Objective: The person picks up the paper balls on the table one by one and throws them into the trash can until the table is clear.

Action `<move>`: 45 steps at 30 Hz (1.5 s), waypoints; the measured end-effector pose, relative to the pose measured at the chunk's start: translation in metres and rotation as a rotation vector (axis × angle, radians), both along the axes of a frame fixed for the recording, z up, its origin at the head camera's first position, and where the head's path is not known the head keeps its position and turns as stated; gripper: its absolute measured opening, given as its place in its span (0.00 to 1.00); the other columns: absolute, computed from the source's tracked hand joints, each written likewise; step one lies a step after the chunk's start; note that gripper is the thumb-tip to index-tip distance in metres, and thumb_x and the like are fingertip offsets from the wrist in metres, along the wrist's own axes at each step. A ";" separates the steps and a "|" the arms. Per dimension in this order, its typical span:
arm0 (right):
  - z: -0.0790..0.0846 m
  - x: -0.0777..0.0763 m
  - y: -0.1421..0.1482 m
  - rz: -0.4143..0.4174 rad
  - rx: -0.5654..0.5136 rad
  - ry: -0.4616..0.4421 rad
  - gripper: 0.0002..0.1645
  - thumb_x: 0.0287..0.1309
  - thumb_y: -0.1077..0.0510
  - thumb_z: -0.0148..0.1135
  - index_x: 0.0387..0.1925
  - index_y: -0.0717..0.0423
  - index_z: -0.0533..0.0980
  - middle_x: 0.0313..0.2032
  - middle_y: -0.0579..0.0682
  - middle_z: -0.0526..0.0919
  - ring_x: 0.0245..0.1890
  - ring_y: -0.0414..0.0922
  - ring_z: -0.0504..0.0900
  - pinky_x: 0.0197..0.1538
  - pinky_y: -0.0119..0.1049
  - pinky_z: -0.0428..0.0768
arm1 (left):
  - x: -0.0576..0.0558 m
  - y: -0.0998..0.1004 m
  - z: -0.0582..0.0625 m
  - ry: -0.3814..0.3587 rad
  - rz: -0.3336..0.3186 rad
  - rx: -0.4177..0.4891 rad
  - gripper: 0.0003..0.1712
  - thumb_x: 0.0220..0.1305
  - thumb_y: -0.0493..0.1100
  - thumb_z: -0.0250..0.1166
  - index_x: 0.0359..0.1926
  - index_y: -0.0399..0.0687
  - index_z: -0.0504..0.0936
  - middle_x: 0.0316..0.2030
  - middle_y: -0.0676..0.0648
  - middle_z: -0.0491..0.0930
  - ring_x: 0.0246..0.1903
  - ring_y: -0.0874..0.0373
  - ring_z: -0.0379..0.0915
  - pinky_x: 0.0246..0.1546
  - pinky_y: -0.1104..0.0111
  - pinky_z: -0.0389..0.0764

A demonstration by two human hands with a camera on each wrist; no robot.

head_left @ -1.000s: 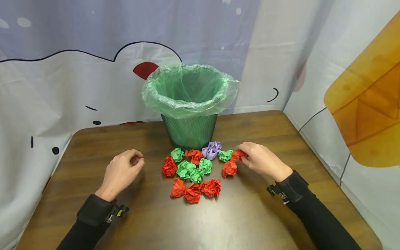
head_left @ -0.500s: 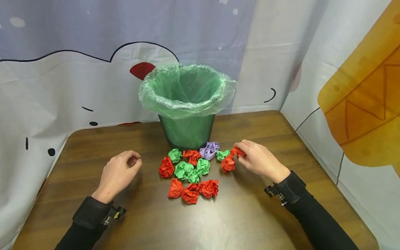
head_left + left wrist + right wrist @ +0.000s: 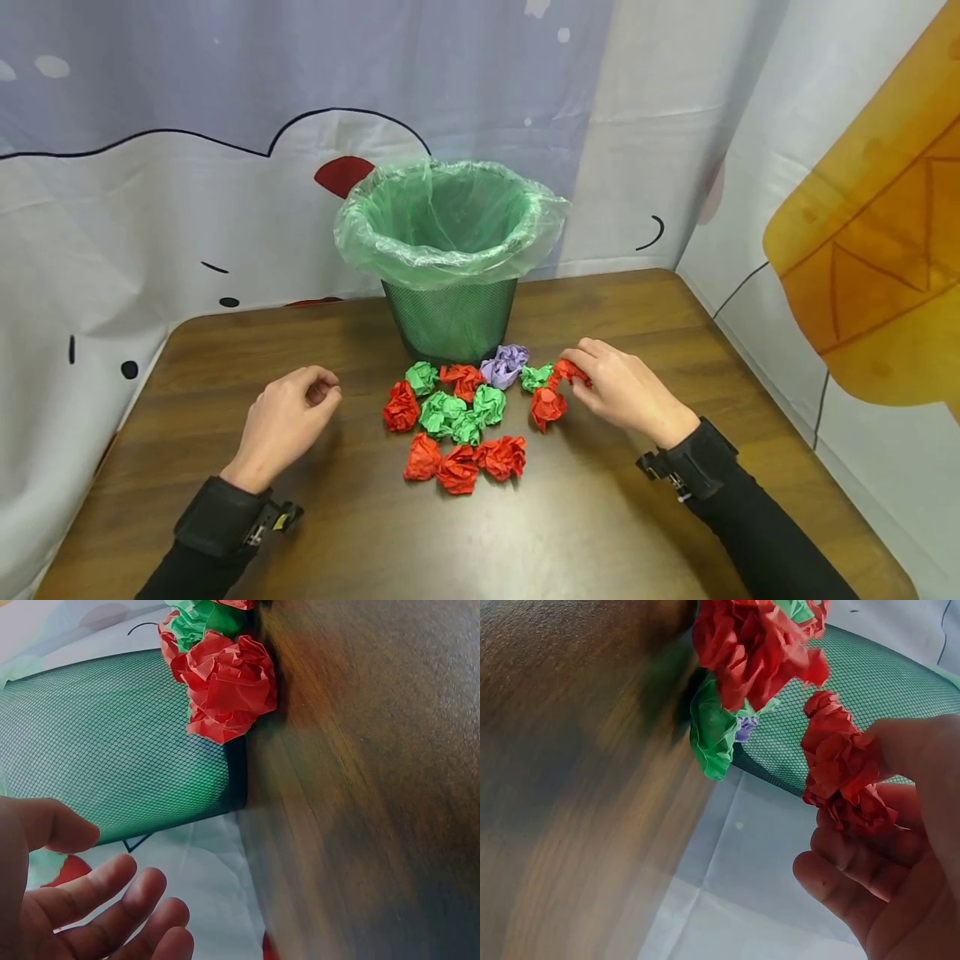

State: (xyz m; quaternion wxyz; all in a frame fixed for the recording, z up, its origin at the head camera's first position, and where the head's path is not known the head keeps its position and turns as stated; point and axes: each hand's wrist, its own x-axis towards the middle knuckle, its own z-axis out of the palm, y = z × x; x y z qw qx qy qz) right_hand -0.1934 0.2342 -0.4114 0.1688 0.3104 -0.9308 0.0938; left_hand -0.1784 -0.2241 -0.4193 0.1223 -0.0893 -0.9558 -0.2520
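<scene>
Between thumb and fingers, my right hand [image 3: 630,392] pinches a red crumpled paper ball [image 3: 836,761]. Close by that hand, a second red paper ball [image 3: 548,407] and a green one [image 3: 536,377] lie on the table. My left hand [image 3: 288,421] hovers over the left part of the table, fingers loosely bent and holding nothing. In the left wrist view a gap shows between its thumb and fingers, with a red paper ball [image 3: 229,686] some way beyond. A purple paper ball [image 3: 505,367] sits at the foot of the bin.
A mesh bin [image 3: 450,321] lined with a green plastic bag [image 3: 450,262] stands at the back of the wooden table [image 3: 360,533]. In front of it several green paper balls [image 3: 442,414] and red paper balls [image 3: 501,457] lie clustered. A printed curtain [image 3: 225,217] hangs behind.
The head view has shifted slightly. Both hands keep nearly the same places, and the right one still pinches the red paper ball.
</scene>
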 end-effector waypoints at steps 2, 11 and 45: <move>0.001 0.000 0.000 0.001 -0.002 0.005 0.18 0.55 0.61 0.65 0.49 0.56 0.81 0.36 0.45 0.75 0.31 0.40 0.72 0.32 0.35 0.76 | 0.001 0.000 0.001 -0.005 0.000 0.000 0.09 0.68 0.46 0.60 0.41 0.49 0.84 0.33 0.49 0.82 0.33 0.55 0.78 0.32 0.62 0.74; 0.014 -0.004 -0.001 0.024 -0.042 -0.002 0.18 0.55 0.62 0.64 0.49 0.56 0.80 0.37 0.44 0.75 0.31 0.39 0.72 0.36 0.35 0.76 | 0.003 -0.002 0.000 -0.016 -0.004 0.006 0.09 0.68 0.46 0.60 0.42 0.50 0.84 0.34 0.50 0.82 0.33 0.56 0.78 0.31 0.62 0.74; 0.148 -0.041 -0.003 0.199 -0.146 0.171 0.13 0.56 0.66 0.63 0.45 0.57 0.81 0.33 0.44 0.77 0.32 0.37 0.72 0.36 0.25 0.70 | 0.006 -0.003 -0.014 -0.044 -0.004 0.011 0.08 0.67 0.45 0.60 0.40 0.50 0.84 0.32 0.52 0.81 0.32 0.58 0.76 0.33 0.63 0.74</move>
